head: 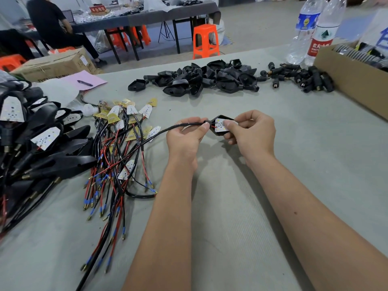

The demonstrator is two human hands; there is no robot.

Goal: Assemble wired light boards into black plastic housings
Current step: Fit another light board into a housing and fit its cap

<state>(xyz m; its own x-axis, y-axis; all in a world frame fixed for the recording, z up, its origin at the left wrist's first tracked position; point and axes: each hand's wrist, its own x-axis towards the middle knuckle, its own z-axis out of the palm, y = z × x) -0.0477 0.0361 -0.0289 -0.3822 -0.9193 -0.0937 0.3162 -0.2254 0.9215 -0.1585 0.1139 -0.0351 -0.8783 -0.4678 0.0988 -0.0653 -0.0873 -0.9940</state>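
Above the middle of a grey cloth-covered worktable (pixel 231 217), a person seats a white light board (pixel 220 125) into a black plastic housing (pixel 220 132) held clear of the surface. The left hand (pixel 184 135) pinches the black cable (pixel 168 128) between thumb and forefinger right at the housing's narrow neck, apparently to keep the lead taut and the shell steady, while the right hand (pixel 252 133) cradles the housing from behind, its thumb pressed flat on the board's face to push it home. Supplies lie within reach: loose wired boards (pixel 126 131) to the left, a pile of empty housings (pixel 199 80) across the table, and what look like finished units (pixel 42 143) stacked at the far left edge.
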